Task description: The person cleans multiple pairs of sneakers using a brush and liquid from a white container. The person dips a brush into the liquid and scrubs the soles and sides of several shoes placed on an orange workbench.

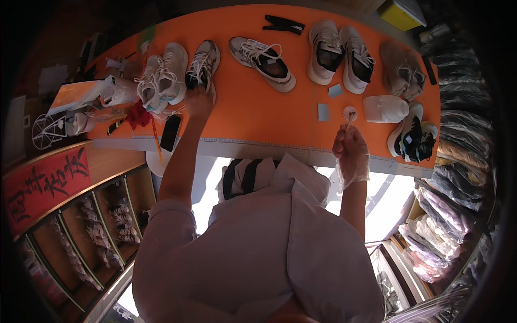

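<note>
My left hand [199,103] is at the heel of a grey-and-white lace-up sneaker [203,60], its fingers over the collar and partly hidden in the dark opening. A clear plastic glove covers my right hand [350,151], which pinches a thin wooden stick [349,123]. The stick's far end meets a small white round cap [349,112]; whether it dips inside is hard to tell. Between the hands, farther back, a single matching sneaker [264,64] lies at an angle with loose laces. Two small pale blue paper squares, one upper [335,91] and one lower [323,112], lie left of the cap.
Right of the cap lies a translucent white plastic bottle [383,109], near black-and-white sneakers [410,133]. Another pair [327,52] stands behind. White sneakers [171,72], a red cloth [138,115] and a smartphone [170,133] are left on the orange tabletop [250,117]. Bagged goods [460,121] line the right.
</note>
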The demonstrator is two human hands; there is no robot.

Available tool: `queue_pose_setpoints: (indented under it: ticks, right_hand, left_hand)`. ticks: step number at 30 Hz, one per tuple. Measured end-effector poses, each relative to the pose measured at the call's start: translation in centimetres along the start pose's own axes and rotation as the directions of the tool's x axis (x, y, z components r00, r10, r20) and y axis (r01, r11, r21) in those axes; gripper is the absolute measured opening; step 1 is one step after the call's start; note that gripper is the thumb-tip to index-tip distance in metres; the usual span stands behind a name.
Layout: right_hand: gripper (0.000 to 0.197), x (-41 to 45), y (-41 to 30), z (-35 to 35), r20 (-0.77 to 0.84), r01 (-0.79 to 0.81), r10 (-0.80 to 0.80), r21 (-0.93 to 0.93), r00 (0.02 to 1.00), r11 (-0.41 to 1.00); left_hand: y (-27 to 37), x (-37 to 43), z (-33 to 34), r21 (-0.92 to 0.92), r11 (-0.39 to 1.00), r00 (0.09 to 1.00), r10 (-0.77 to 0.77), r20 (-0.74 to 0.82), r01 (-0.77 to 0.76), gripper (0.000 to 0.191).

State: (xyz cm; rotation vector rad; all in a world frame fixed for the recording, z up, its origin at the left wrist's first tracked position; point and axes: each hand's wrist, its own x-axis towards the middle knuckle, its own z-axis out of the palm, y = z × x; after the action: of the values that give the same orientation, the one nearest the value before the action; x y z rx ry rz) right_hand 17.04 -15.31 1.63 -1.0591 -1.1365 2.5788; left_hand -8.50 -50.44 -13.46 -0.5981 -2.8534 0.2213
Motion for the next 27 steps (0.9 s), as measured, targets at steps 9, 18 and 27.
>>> queue_pose_setpoints:
  ticks: [9, 18, 27]
  right_hand:
    - [0.014, 0.4, 2.2, 1.2, 0.034, -0.049, 0.059, -0.228, 0.998, 0.972]
    - [0.019, 3.3, 6.9, 0.8, 0.393, 0.280, -0.218, -0.865, 0.893, -0.416]
    - [0.021, 1.2, 4.2, 0.0, 0.056, 0.259, -0.322, -0.730, 0.945, 0.632]
  left_hand:
    - [-1.0, -5.5, -8.8, -0.840, 0.473, 0.956, -0.242, 0.166, 0.266, 0.039]
    - [6.6, -6.7, -10.7, -0.874, 0.245, 0.903, -0.012, 0.430, 0.420, 0.028]
    - [6.0, -6.3, -10.8, -0.769, 0.628, 0.949, 0.298, 0.098, -0.118, 0.017]
